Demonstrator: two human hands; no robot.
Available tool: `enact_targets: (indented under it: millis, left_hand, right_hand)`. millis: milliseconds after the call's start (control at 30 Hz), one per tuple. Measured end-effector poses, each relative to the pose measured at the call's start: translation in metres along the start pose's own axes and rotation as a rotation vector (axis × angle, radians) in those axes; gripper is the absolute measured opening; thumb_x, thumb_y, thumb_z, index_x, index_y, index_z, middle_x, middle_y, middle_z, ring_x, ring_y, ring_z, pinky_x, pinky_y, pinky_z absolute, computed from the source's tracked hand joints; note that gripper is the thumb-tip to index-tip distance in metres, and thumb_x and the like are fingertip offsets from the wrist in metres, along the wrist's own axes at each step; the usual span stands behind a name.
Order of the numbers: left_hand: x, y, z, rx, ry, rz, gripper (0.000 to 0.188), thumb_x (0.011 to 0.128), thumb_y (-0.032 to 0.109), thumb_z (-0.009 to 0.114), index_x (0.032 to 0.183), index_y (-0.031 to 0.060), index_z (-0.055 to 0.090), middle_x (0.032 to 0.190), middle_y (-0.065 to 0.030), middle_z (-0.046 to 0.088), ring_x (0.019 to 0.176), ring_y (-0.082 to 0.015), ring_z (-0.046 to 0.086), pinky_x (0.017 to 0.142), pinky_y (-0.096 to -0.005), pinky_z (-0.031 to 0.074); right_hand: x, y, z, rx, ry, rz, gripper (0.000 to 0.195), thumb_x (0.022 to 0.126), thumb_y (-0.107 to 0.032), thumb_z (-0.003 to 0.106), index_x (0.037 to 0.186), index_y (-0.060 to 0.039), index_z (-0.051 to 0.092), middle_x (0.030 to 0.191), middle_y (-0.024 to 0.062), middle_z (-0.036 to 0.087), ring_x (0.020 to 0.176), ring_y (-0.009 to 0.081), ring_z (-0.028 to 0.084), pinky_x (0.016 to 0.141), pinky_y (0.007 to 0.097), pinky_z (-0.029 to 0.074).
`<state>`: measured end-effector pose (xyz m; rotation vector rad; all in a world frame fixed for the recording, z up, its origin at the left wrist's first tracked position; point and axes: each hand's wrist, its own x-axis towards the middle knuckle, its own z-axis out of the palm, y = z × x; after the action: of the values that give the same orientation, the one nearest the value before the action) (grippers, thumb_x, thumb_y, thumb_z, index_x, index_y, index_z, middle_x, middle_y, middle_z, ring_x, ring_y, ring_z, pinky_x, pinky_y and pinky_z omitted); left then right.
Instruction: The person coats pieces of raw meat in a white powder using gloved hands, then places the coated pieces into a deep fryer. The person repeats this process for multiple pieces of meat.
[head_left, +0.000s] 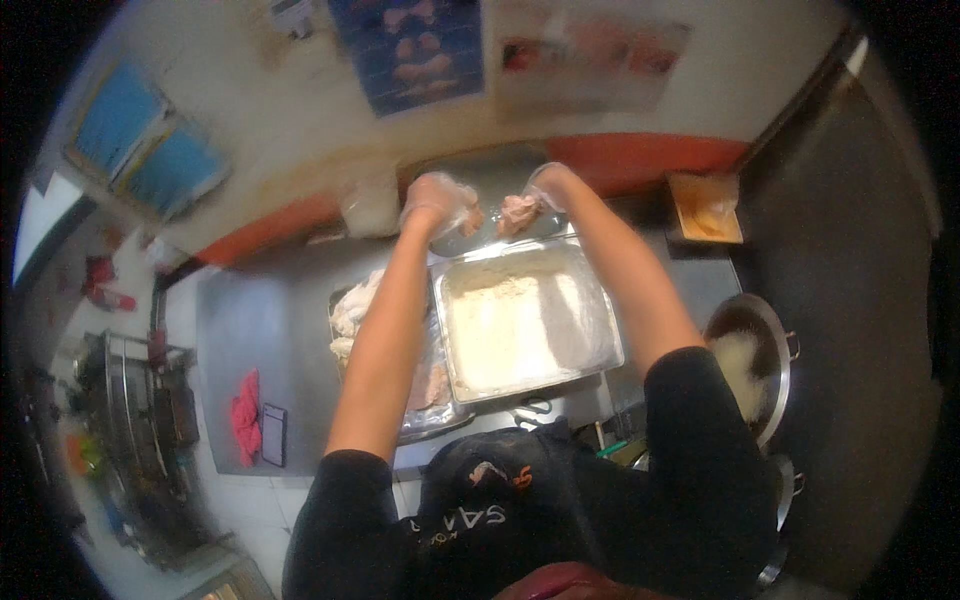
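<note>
Both of my hands wear clear plastic gloves and reach over a metal pan (495, 161) against the wall. My left hand (437, 201) grips a raw meat piece (472, 216), partly hidden by the fingers. From my right hand (551, 187) hangs a pink piece of raw meat (517, 214), probably chicken. Nearer to me, below the hands, a rectangular metal tray (531, 390) holds a pale flour-like layer. Left of it, partly behind my left forearm, another metal tray (439, 427) carries pale coated pieces (356, 304) and a pinker meat piece (435, 386).
Scissors (534, 409) lie at the near edge of the flour tray. A red cloth (246, 416) and a phone (274, 435) rest on the steel table (244, 322) at left. To the right stand a large metal pan (784, 367) and a yellowish container (705, 210).
</note>
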<state>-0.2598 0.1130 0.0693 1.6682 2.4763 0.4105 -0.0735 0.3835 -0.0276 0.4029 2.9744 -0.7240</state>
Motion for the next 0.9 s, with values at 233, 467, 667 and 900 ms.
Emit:
enact_targets:
  millis: [233, 467, 667, 900]
  left_hand:
    - [-0.015, 0.005, -0.031, 0.089, -0.024, 0.054, 0.019, 0.075, 0.015, 0.057, 0.084, 0.0263, 0.07, 0.087, -0.008, 0.068, 0.087, -0.0293, 0.064, 0.073, -0.0388, 0.05]
    - [-0.03, 0.026, -0.054, -0.101, 0.049, 0.139, 0.013, 0.075, 0.012, 0.058, 0.077, 0.0165, 0.071, 0.085, -0.0101, 0.068, 0.078, -0.026, 0.065, 0.066, -0.0366, 0.05]
    - [-0.094, 0.07, -0.075, -0.331, 0.022, -0.023, 0.028, 0.063, 0.031, 0.07, 0.075, 0.0054, 0.069, 0.082, -0.0145, 0.067, 0.073, -0.0287, 0.063, 0.071, -0.0351, 0.049]
    - [-0.183, 0.088, -0.022, -0.529, -0.078, -0.004, 0.027, 0.075, 0.022, 0.061, 0.097, 0.0081, 0.069, 0.096, -0.0189, 0.064, 0.089, -0.0327, 0.062, 0.082, -0.0395, 0.048]
  right_hand:
    - [-0.015, -0.066, -0.024, 1.067, 0.093, 0.393, 0.013, 0.071, -0.012, 0.067, 0.079, -0.0022, 0.071, 0.074, 0.0115, 0.066, 0.061, 0.0206, 0.06, 0.056, 0.0366, 0.047]
    - [-0.045, -0.093, -0.051, 0.683, 0.338, 0.205, 0.016, 0.067, -0.006, 0.063, 0.08, 0.0009, 0.071, 0.073, 0.0153, 0.066, 0.062, 0.0245, 0.061, 0.056, 0.0383, 0.048]
    - [-0.091, -0.171, -0.065, 0.506, 0.021, 0.33, 0.024, 0.072, -0.02, 0.064, 0.083, -0.0001, 0.071, 0.076, 0.0176, 0.067, 0.068, 0.0244, 0.063, 0.063, 0.0375, 0.049]
    - [-0.153, -0.235, -0.012, 0.045, -0.049, 0.368, 0.036, 0.07, -0.034, 0.071, 0.084, -0.0008, 0.069, 0.083, 0.0195, 0.067, 0.073, 0.029, 0.063, 0.068, 0.0398, 0.049]
